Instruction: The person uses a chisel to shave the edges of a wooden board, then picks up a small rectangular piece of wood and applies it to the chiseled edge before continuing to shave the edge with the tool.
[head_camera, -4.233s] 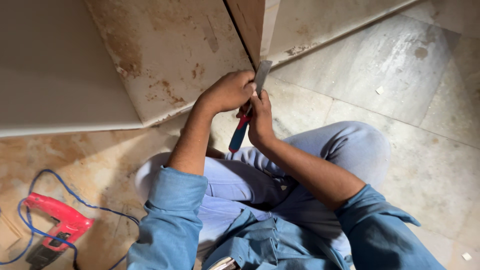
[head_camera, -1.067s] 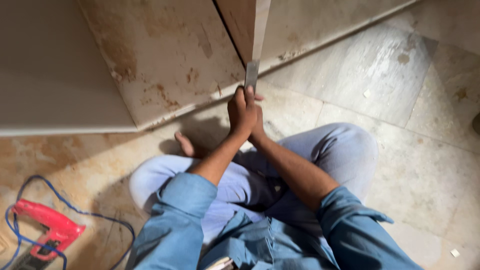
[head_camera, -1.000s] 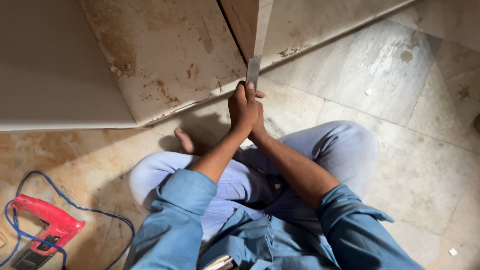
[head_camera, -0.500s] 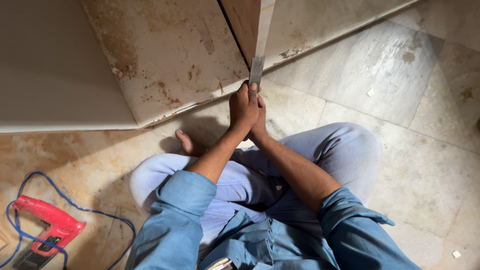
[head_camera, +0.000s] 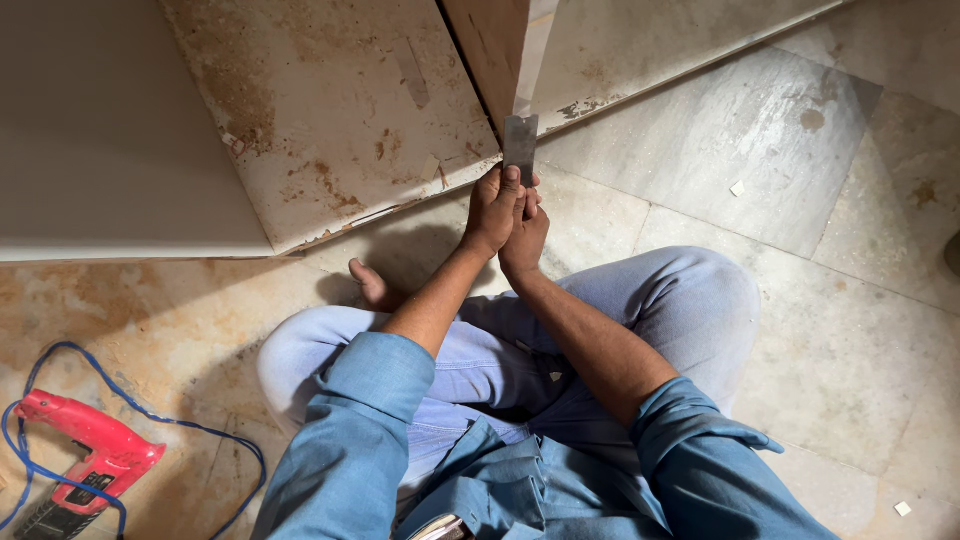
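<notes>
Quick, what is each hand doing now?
Left hand: closed on the scraper.
Right hand: closed on the scraper too, just below.

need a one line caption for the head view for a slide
Seated cross-legged on a marble floor, both hands grip a flat metal scraper against a panel edge, red power drill nearby.

Blue shirt sleeves rolled to the elbows, pale blue jeans, bare foot
</notes>
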